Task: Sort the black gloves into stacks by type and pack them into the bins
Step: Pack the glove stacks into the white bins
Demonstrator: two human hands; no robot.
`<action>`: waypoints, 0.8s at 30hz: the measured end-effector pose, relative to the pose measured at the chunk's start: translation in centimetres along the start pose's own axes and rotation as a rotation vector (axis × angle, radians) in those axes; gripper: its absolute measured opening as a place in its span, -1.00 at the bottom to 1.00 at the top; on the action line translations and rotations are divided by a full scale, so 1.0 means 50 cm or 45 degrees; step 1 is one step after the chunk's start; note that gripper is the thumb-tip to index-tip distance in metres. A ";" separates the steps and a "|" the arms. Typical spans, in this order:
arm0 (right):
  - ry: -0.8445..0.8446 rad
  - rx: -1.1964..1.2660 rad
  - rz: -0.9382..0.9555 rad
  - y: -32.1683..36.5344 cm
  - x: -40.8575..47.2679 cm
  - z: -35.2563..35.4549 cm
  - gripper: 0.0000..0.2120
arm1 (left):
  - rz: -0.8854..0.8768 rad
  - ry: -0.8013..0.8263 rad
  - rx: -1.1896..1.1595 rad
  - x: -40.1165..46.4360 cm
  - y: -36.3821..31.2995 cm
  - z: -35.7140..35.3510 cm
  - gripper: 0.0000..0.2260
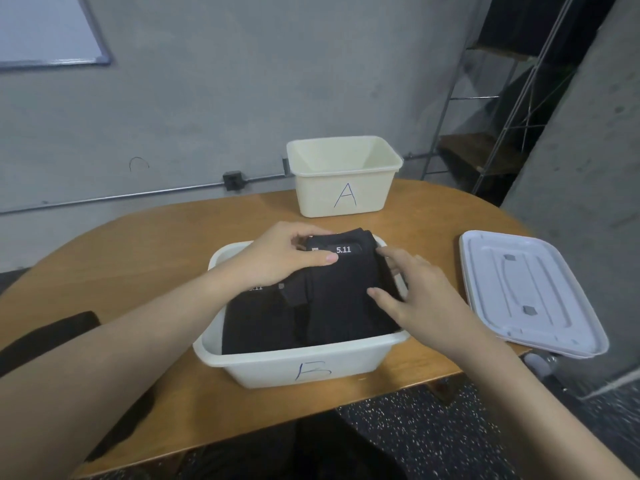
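Gloves (332,299) lay in bin B (298,362), long axis running near to far. I saw the left hand (287,254) pinching the far cuff, the right hand (412,292) pressing flat, fingers straight, equally near.

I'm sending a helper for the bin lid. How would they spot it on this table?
On the wooden table, look to the right of bin B, the one holding black gloves. The lid lies flat at the table's right edge, a shallow pale grey rectangle, unlike the deep cream bins.
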State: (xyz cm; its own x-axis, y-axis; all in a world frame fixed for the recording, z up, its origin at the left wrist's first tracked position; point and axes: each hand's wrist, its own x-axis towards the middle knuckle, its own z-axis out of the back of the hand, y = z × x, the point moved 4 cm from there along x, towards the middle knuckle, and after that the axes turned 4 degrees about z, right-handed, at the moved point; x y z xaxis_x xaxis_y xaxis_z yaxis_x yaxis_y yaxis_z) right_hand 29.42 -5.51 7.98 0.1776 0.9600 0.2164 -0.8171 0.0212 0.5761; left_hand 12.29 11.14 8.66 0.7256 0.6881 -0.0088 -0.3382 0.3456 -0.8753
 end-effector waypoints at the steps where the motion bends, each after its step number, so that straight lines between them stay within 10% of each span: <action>1: 0.012 -0.031 0.007 -0.001 -0.002 -0.002 -0.39 | 0.009 0.016 0.016 0.002 0.003 0.000 -0.67; 9: -0.047 -0.165 0.101 -0.017 0.001 -0.009 -0.42 | 0.009 0.114 0.109 0.009 0.020 -0.035 -0.69; 18: 0.124 0.032 -0.028 -0.041 0.004 -0.026 -0.41 | -0.309 -0.044 0.867 -0.014 -0.002 -0.043 -0.50; 24: 0.146 0.132 -0.066 -0.043 -0.002 -0.034 -0.40 | -0.455 0.282 1.339 -0.045 -0.012 -0.065 -0.36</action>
State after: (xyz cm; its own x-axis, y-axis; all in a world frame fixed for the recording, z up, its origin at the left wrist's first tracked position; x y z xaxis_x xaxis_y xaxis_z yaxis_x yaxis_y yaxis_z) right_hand 30.24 -5.17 5.38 0.1494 0.9840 0.0966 -0.7463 0.0481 0.6638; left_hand 12.82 7.32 7.63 0.9365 0.3504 -0.0166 -0.3505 0.9366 -0.0045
